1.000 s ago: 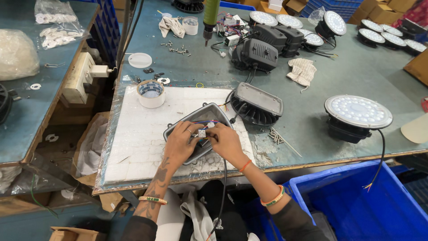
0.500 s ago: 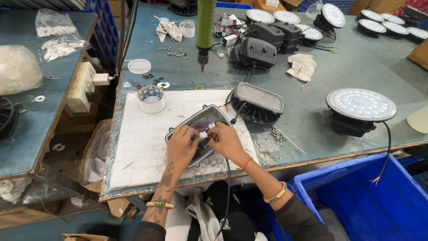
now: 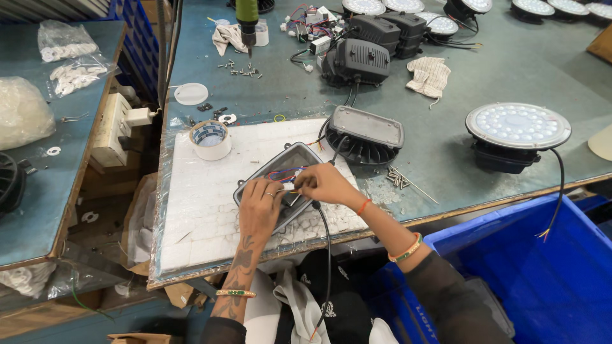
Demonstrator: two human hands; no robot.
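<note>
An open grey metal driver housing (image 3: 288,159) lies on a white foam pad (image 3: 204,210) near the bench's front edge. Red, blue and white wires (image 3: 284,173) show inside it. My left hand (image 3: 260,207) rests on the housing's near side with its fingers pinching the wires. My right hand (image 3: 325,183) comes in from the right and grips the same wire ends, fingertips touching those of the left. A black cable (image 3: 326,255) hangs from the housing over the bench edge. Just behind sits a finned black lamp body with a grey cover (image 3: 366,134).
A roll of white tape (image 3: 211,139) stands on the pad's far left corner. A round LED lamp (image 3: 517,130) sits at right, loose screws (image 3: 398,180) beside the pad. Further back are black drivers (image 3: 357,60), a cloth (image 3: 429,74) and a hanging screwdriver (image 3: 247,22). A blue bin (image 3: 542,274) stands lower right.
Both hands stay on the wires in the housing, with small finger movements. The camera has shifted so the hanging screwdriver and bench appear further right and lower.
</note>
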